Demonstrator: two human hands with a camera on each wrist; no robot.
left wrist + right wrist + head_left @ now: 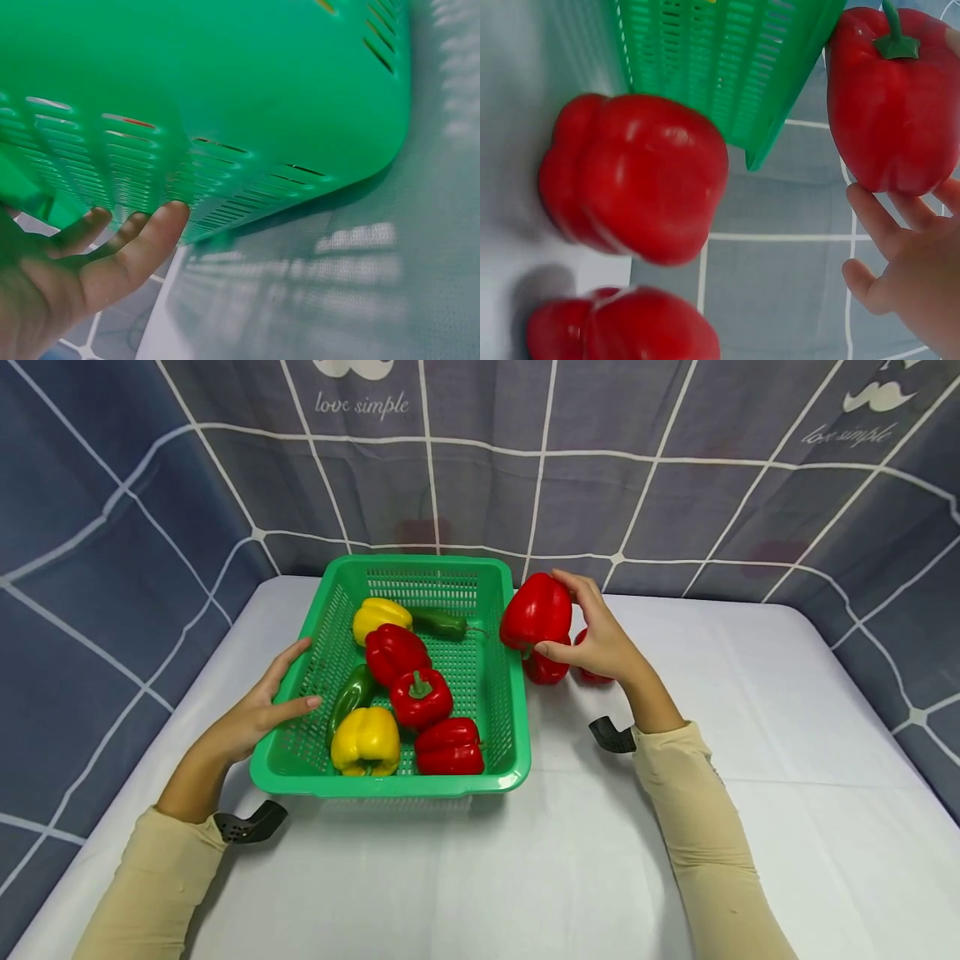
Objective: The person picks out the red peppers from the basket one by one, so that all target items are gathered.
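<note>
My right hand (600,639) grips a red bell pepper (537,610) between thumb and fingers, raised beside the right rim of a green plastic basket (519,735). In the right wrist view that pepper (892,105) has its green stem at the top. Two more red bell peppers (637,180) lie on the table outside the basket, partly hidden in the head view. At the basket's left side, my left hand (251,714) rests with its fingers extended and the thumb over the rim. The left wrist view shows the fingers (142,251) against the outer slotted wall.
Inside the basket lie two yellow bell peppers (366,741), three red bell peppers (422,697) and two long green peppers (441,623). A white cloth covers the table (465,877). Grey-blue checked curtains (480,485) hang behind and at both sides.
</note>
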